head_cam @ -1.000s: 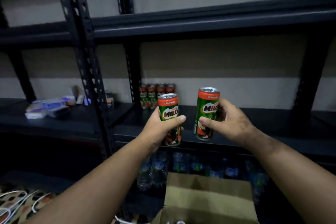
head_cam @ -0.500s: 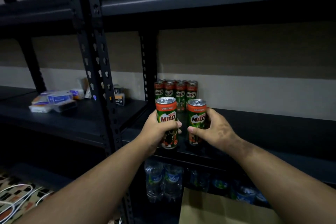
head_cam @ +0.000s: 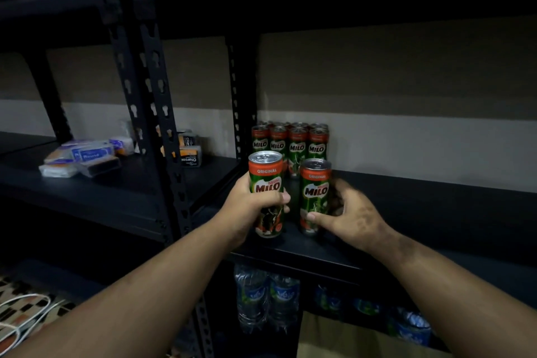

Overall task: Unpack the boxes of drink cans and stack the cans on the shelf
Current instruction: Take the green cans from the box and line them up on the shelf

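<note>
I hold two green and orange Milo cans over the dark shelf [head_cam: 421, 206]. My left hand [head_cam: 247, 209] grips the left can [head_cam: 266, 180], which stands upright near the shelf's front edge. My right hand [head_cam: 353, 215] wraps the right can [head_cam: 315, 186], whose base rests on or just above the shelf board. Behind them, against the wall, stands a block of several Milo cans [head_cam: 290, 144] in rows. A cardboard box [head_cam: 348, 340] shows at the bottom, mostly hidden under the shelf and my right arm.
A black perforated upright [head_cam: 148, 96] stands left of the cans. Small packets [head_cam: 81, 157] and boxes [head_cam: 190, 151] lie on the left shelf. Water bottles [head_cam: 267, 299] fill the shelf below. White cables [head_cam: 20, 314] lie on a patterned floor.
Both hands have carried the cans forward and down toward the shelf. The right can has dropped lower onto the board, and the stored cans now appear nearer.
</note>
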